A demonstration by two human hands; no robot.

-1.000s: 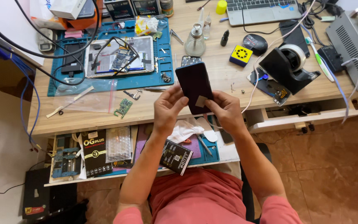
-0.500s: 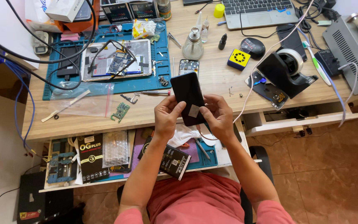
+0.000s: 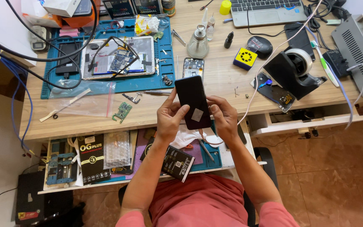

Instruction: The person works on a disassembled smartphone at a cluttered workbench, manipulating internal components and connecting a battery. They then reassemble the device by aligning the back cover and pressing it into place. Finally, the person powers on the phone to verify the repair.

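Observation:
A black phone [image 3: 191,96] with a small grey square patch near its lower end is held upright over the desk's front edge. My left hand [image 3: 169,120] grips its left side, thumb resting on the face beside the patch. My right hand [image 3: 222,118] holds the lower right edge, fingers curled against it. Both forearms rise from my lap. Just beyond the phone's top, an opened phone board [image 3: 193,67] lies on the wooden desk [image 3: 215,90].
A blue repair mat [image 3: 59,86] carries an opened tablet [image 3: 118,56] with wires. A glass bottle [image 3: 198,42], a yellow-black box [image 3: 245,59], a tape dispenser [image 3: 293,71] and a laptop [image 3: 269,10] stand behind. A pull-out tray [image 3: 106,176] below holds packages, tools and a white cloth [image 3: 188,136].
The view has shifted slightly. My hands have moved the phone a little nearer and lower, and my left thumb now rests beside the grey patch.

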